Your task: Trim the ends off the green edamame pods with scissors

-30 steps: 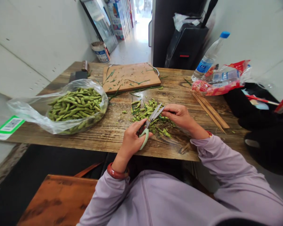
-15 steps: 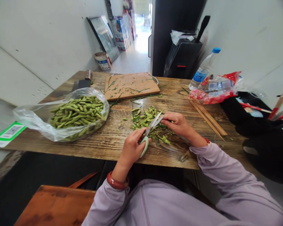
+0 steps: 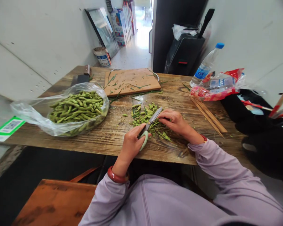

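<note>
My left hand [image 3: 131,142] is wrapped round the pale green handles of a pair of scissors [image 3: 153,117], whose blades are closed and point away to the right. Beside the blade tips, my right hand [image 3: 173,121] is closed in a pinch; whatever lies between its fingers is too small and hidden to name. Under and behind both hands spreads a loose pile of green bean pods [image 3: 138,119] with trimmed bits. To the left, a clear plastic bag [image 3: 58,129] lies open, full of green pods [image 3: 79,108].
A wooden cutting board [image 3: 132,82] with green scraps lies at the table's [image 3: 117,138] back, a cleaver [image 3: 81,78] to its left. On the right are wooden sticks [image 3: 208,116], a water bottle [image 3: 203,70], a red-and-clear wrapper [image 3: 216,89] and a black holder [image 3: 237,108].
The scissors' blades, apart before, have come together. My right hand has shifted slightly left, its fingertips close by the blades. The whole view has tilted a little.
</note>
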Demonstrator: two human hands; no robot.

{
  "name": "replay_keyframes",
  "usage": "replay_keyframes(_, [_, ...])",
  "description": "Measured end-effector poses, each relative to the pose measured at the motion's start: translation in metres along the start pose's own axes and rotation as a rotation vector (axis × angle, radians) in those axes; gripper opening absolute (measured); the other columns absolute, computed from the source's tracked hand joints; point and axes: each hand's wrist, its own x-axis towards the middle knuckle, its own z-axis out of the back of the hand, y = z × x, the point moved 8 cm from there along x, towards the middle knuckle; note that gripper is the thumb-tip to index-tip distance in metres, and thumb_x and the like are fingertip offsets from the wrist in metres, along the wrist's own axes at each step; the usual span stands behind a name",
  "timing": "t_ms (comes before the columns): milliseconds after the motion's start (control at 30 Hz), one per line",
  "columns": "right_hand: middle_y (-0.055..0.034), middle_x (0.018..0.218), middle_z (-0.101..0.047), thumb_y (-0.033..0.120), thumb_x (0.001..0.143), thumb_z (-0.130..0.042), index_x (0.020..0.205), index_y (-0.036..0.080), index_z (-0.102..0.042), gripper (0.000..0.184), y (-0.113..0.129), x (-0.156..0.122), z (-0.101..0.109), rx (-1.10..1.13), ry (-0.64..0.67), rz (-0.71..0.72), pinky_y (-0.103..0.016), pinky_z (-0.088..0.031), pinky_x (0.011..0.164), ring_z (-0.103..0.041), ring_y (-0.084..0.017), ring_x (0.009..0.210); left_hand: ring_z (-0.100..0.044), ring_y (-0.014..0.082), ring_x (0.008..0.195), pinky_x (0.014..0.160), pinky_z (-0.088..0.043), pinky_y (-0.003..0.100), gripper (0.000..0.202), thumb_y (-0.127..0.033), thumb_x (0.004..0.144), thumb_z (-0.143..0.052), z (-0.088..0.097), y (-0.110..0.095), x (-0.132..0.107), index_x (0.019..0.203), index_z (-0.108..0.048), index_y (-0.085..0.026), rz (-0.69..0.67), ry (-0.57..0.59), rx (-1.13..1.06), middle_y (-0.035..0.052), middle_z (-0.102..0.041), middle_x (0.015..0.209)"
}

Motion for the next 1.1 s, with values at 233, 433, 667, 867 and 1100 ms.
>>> replay_keyframes(233, [-0.0032, 0.08, -0.073, 0.048, 0.072, -0.083, 0.088, 0.019, -0.078, 0.034, -0.048, -0.011, 0.01, 0.414, -0.229, -0.539, -0.03, -0.05, 0.068, -0.063, -0.016, 0.073, -0.075, 0.0223, 0.103, 0.096, -0.058, 0.031, 0.037, -0.03, 0.084, -0.074, 0.011, 0.007, 0.001, 0.117, -0.076, -0.014, 0.111, -0.117, -0.074, 0.0098, -0.079, 0.115])
replay_keyframes(433, [0.0054, 0.067, -0.061, 0.049, 0.061, -0.09, 0.085, 0.02, -0.067, 0.044, -0.045, -0.013, -0.002, 0.689, -0.239, -0.688, -0.019, -0.035, 0.041, -0.045, -0.005, 0.047, -0.075, 0.0228, 0.104, 0.097, -0.058, 0.032, 0.037, -0.027, 0.083, -0.075, 0.01, 0.007, 0.0, 0.117, -0.076, -0.014, 0.117, -0.112, -0.077, 0.0105, -0.079, 0.115])
replay_keyframes(667, [0.0017, 0.075, -0.066, 0.049, 0.063, -0.089, 0.082, 0.02, -0.062, 0.044, -0.04, -0.011, -0.005, 0.708, -0.181, -0.658, -0.023, -0.052, 0.054, -0.067, -0.013, 0.065, -0.075, 0.0227, 0.105, 0.098, -0.057, 0.031, 0.039, -0.026, 0.081, -0.078, 0.009, 0.006, 0.0, 0.118, -0.076, -0.013, 0.109, -0.099, -0.088, 0.0113, -0.079, 0.116])
replay_keyframes(867, [-0.0055, 0.09, -0.075, 0.031, 0.086, -0.068, 0.096, 0.019, -0.076, 0.018, -0.033, -0.006, -0.003, 0.203, 0.024, -0.374, -0.033, -0.055, 0.067, -0.069, -0.019, 0.077, -0.075, 0.0236, 0.106, 0.099, -0.057, 0.032, 0.041, -0.026, 0.078, -0.081, 0.008, 0.007, 0.0, 0.118, -0.076, -0.016, 0.114, -0.083, -0.082, 0.01, -0.079, 0.117])
replay_keyframes(1100, [-0.0125, 0.099, -0.07, 0.016, 0.094, -0.059, 0.102, 0.018, -0.072, 0.016, -0.024, -0.01, -0.017, -0.335, 0.219, -0.105, -0.038, -0.053, 0.085, -0.068, -0.025, 0.093, -0.074, 0.0229, 0.107, 0.099, -0.057, 0.032, 0.04, -0.026, 0.079, -0.08, 0.007, 0.006, 0.001, 0.118, -0.076, -0.017, 0.125, -0.063, -0.087, 0.0096, -0.079, 0.118])
